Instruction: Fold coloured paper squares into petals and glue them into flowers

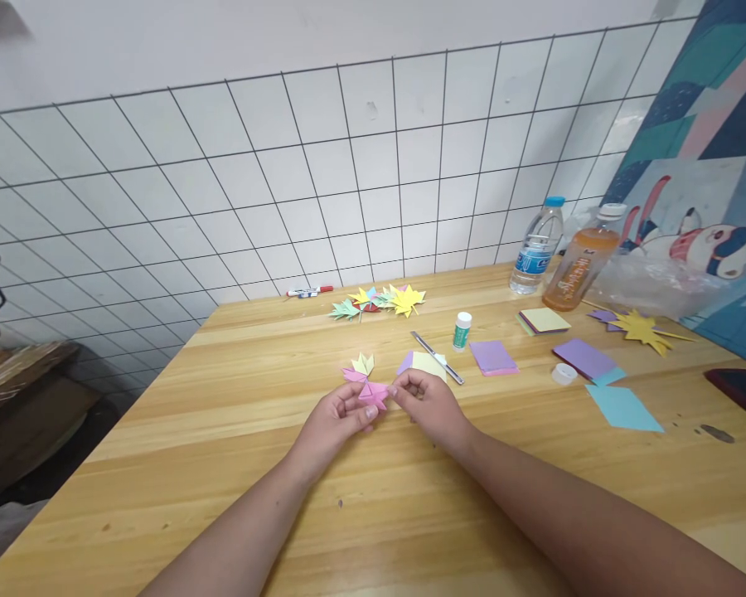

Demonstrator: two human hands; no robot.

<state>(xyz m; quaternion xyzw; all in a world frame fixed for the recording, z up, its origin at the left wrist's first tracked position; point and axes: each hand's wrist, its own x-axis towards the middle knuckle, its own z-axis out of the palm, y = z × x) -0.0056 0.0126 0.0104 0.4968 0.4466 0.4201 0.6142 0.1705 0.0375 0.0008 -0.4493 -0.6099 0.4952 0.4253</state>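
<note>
Between my hands, above the wooden table [236,481], is a pink folded-paper piece [374,395] with pointed lobes. My left hand [334,419] grips its left side between thumb and fingers. The thumb and index finger of my right hand [430,405] pinch its right edge. Just beyond, a pale yellow folded-paper piece [364,365] and another pink folded piece [351,376] lie close together, partly behind the held one. A box cutter [438,357] rests across yellow and purple paper [423,362] past my right hand. A white-capped glue bottle [462,332] stands upright behind it.
Several paper leaves [405,300] and markers [309,292] lie near the tiled wall. To the right are purple sheets [494,357], a stack of squares [544,321], a white cap [564,374], a blue sheet [625,408], a water bottle [536,249], an orange drink bottle [581,261] and yellow leaves [641,330].
</note>
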